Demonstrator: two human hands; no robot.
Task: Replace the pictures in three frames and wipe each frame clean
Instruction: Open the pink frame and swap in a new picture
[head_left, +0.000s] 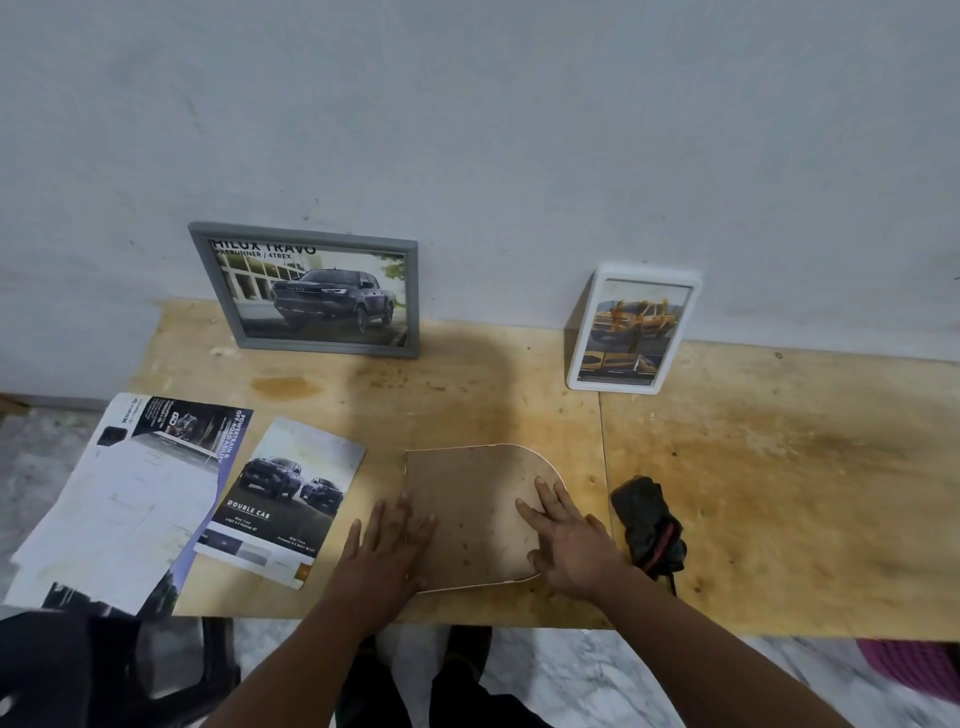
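Third frame (475, 512) lying face down on the table (753, 493), brown backing up, right at the near edge, dead centre between both hands. Long axis running left to right, rounded end pointing right. Left hand (387, 551) flat on the left edge, fingers straight and spread, gripping nothing. Right hand (569, 545) pressing on the rounded end, fingers stretched out flat too, no pinch. Probably about to pry the backing off. Black cloth (649, 525) just right of that hand. Loose truck prints (283, 501) off to the left.
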